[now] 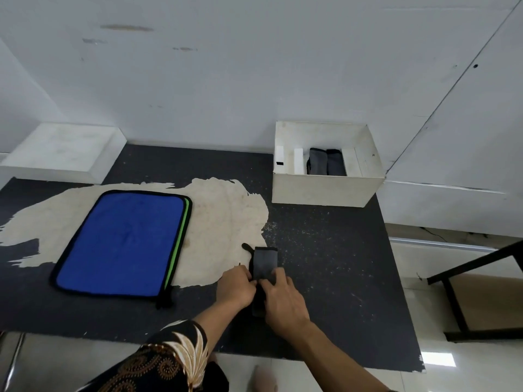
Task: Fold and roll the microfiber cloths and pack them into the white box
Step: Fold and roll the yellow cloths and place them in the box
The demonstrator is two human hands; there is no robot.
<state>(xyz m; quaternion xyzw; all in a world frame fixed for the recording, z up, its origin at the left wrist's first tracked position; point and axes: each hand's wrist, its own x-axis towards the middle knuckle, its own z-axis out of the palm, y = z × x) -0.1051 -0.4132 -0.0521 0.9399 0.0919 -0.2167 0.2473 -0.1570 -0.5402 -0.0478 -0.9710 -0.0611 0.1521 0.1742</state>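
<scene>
Two grey rolls (327, 164) in the white box (322, 190), left hand (236, 287) and right hand (283, 299) pinching another grey cloth (264, 263), blue cloth (121, 241) waiting.

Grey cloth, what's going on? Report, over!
Hands: left hand and right hand hold grey cloth, folded narrow. Two rolls in box. Flat blue cloth waits. Path to box open.

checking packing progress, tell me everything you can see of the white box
The white box is open-topped, rectangular, with scuffed, stained walls that look like cardboard. It stands upright on the dark table at its far right corner. Inside, two dark grey rolled cloths sit side by side between white dividers.
</scene>
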